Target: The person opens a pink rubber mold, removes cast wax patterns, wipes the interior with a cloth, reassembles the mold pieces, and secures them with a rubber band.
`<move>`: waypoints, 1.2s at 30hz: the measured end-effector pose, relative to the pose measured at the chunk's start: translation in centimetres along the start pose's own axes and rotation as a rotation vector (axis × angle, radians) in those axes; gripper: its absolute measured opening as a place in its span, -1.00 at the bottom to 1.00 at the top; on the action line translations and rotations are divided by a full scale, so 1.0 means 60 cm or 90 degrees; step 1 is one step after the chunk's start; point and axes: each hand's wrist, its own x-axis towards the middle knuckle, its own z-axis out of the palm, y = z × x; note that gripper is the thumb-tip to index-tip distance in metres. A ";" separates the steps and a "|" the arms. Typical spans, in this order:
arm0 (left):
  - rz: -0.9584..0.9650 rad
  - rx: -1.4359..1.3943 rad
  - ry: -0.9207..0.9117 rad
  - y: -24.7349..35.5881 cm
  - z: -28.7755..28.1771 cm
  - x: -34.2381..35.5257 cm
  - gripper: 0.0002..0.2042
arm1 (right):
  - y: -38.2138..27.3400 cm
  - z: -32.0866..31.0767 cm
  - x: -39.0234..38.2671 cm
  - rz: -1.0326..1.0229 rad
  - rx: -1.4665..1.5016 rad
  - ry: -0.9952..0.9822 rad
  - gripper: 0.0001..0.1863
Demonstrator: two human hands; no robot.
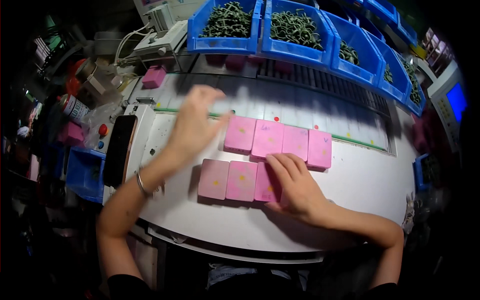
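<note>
Several pink rectangular blocks, each with a small yellow mark, lie in two rows on the white table. My right hand point(300, 192) grips the right end of the front row, with its fingers over the far edge of a pink block point(266, 187) and its thumb at the near edge. The hand covers part of that end. My left hand point(197, 122) is raised left of the back row, near its leftmost pink block point(241, 134). Motion blurs its fingers, but thumb and fingers stand apart with nothing seen between them.
Blue bins point(227, 47) of green curled pieces line the back. Behind the blocks runs a grey conveyor-like strip point(200, 82) with a green edge. A dark phone point(120, 150) lies left, near a red button point(103, 130). Another pink block point(154, 77) sits back left; a blue-screened device point(452, 100) stands right.
</note>
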 end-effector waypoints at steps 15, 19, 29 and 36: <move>-0.264 -0.631 -0.448 0.259 0.043 -0.159 -0.22 | -0.088 -0.052 -0.099 -0.052 -0.002 0.300 -0.25; -0.365 -0.895 -0.361 0.272 0.064 -0.177 -0.37 | -0.074 -0.066 -0.111 -0.053 0.069 0.222 -0.30; -0.470 -1.003 -0.162 0.301 0.107 -0.200 -0.49 | -0.058 -0.032 -0.131 -0.094 -0.020 0.314 -0.46; -0.441 -1.073 -0.177 0.287 0.109 -0.192 -0.53 | -0.056 -0.020 -0.131 -0.090 -0.108 0.378 -0.54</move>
